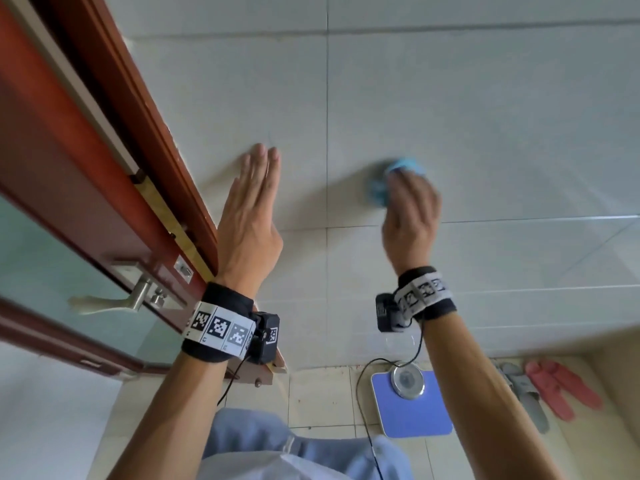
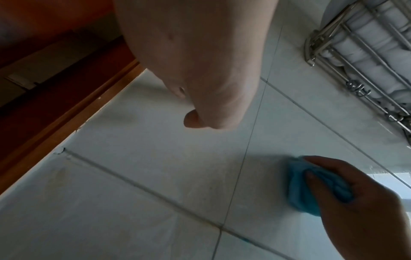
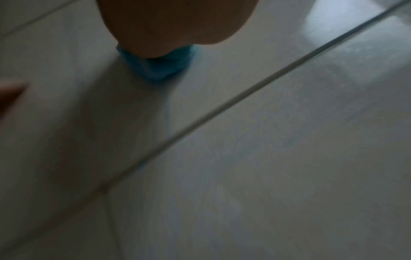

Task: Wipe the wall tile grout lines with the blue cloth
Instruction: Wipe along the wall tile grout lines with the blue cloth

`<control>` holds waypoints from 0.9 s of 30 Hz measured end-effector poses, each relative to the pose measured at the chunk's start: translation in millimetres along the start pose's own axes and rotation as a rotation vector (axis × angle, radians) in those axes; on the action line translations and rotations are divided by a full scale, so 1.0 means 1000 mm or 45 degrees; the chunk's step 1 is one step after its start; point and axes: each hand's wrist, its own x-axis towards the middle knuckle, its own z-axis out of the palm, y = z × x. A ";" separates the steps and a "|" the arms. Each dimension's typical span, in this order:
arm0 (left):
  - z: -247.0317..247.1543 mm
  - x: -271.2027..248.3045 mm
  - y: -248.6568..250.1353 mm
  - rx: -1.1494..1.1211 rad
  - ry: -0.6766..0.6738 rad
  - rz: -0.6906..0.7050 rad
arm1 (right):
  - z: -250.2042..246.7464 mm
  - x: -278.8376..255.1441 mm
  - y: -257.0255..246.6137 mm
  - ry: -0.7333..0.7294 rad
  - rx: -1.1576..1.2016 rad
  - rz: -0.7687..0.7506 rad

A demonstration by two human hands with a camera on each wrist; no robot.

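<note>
Head view: the right hand [image 1: 412, 209] bunches the blue cloth [image 1: 398, 178] in curled fingers and presses it on the pale tile wall [image 1: 485, 116], just right of the vertical grout line [image 1: 327, 133] and above a horizontal one. The left hand [image 1: 251, 206] lies flat on the wall, fingers straight, holding nothing, beside the red-brown door frame [image 1: 138, 116].
Left wrist view: the cloth looks soft and crumpled; the tiles are smooth, the grout line a thin recessed grey seam. A metal rack [image 2: 360, 52] hangs above.
Right wrist view: blurred (motion, likely); blue cloth shows under the palm.
Doing it well: I would fold a firm edge and run it along the seam, not across the tile face.
</note>
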 end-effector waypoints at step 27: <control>-0.013 -0.011 -0.024 -0.002 0.010 -0.062 | 0.069 -0.022 -0.060 -0.391 0.133 -0.408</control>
